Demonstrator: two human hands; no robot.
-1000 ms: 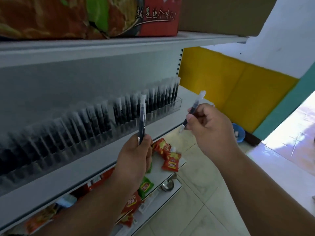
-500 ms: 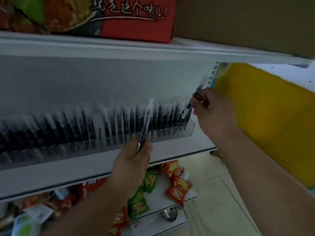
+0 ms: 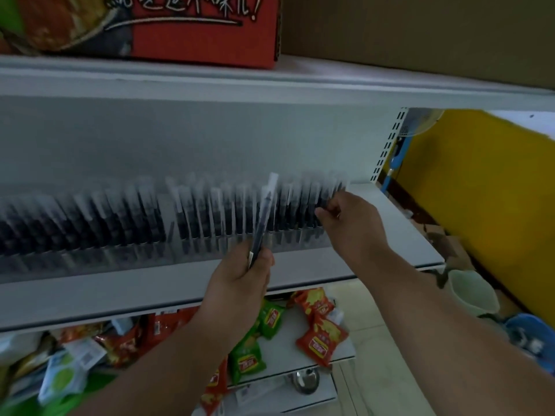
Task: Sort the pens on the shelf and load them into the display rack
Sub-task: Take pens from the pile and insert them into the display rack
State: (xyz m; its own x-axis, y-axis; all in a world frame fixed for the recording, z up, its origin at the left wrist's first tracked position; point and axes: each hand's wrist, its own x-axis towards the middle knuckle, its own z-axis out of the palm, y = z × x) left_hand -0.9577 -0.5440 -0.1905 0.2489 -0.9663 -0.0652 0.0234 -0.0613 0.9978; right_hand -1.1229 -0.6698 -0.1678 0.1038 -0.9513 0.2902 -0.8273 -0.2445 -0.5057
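A long clear display rack point(image 3: 126, 253) runs along the white shelf point(image 3: 399, 232) and holds a blurred row of several dark pens with white caps. My left hand point(image 3: 240, 280) is closed on one dark pen point(image 3: 264, 214), which points up in front of the rack's middle. At the rack's right end my right hand point(image 3: 351, 220) pinches a second pen point(image 3: 326, 202) that stands among the last pens there. Most of that pen is hidden by my fingers and the neighbouring pens.
A red printed carton point(image 3: 192, 28) and a brown cardboard box point(image 3: 420, 34) sit on the shelf above. Red and green snack packets point(image 3: 321, 340) lie on the lower shelves. A pale bucket point(image 3: 471, 292) and a blue basin point(image 3: 531, 337) stand on the floor by the yellow wall.
My right hand has carried its pen from mid-air down to the rack's right end. The camera has turned left toward the shelf. The left hand keeps its pen upright.
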